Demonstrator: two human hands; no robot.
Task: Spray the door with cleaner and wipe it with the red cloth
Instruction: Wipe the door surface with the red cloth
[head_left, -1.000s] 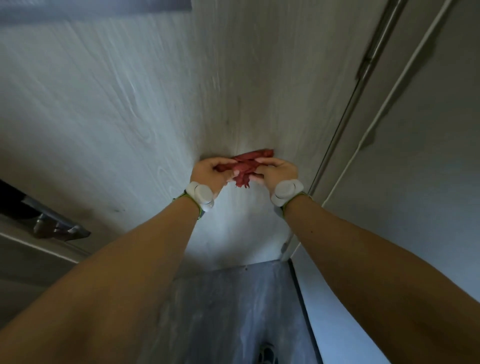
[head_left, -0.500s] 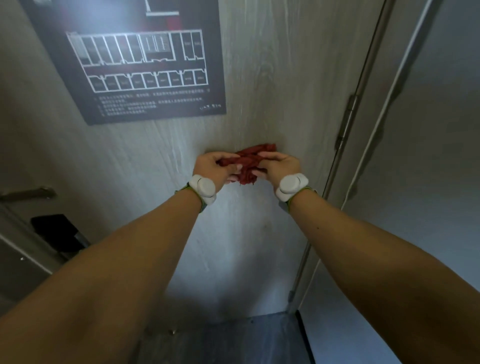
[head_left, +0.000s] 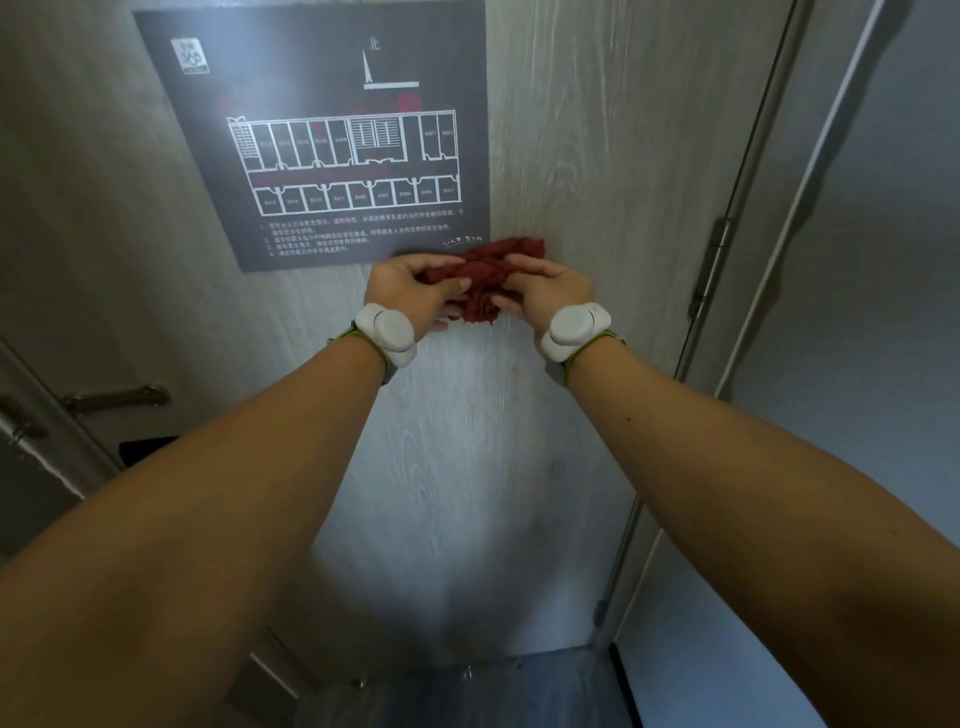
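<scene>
The red cloth (head_left: 485, 270) is crumpled into a thick bunch and lies against the door (head_left: 571, 156), about in the middle of the view and at the height of the outstretched arms. The left grip (head_left: 410, 291), a bare hand, is curled around the left part of the cloth, with its thumb lying on the front of the fabric. The right grip (head_left: 545, 291), also a bare hand, holds the right part in the same way, with its fingers over the top of the bunch and its thumb below. The two grips are close to each other, and a fold of the cloth hangs down between them. Each wrist carries a white round device on a green strap, the left one (head_left: 387, 332) and the right one (head_left: 571, 325). The door has a pale grey wood grain. A dark sign (head_left: 322, 130) with a white floor plan and lines of small text is fixed on it, and the upper edge of the cloth is just at the lower right corner of this sign. On the right edge of the door a metal hinge (head_left: 711, 270) is visible, and beside it stands a plain grey wall (head_left: 883, 260). At the far left there is a metal lever handle (head_left: 119, 397). At the bottom the dark floor (head_left: 519, 686) shows.
</scene>
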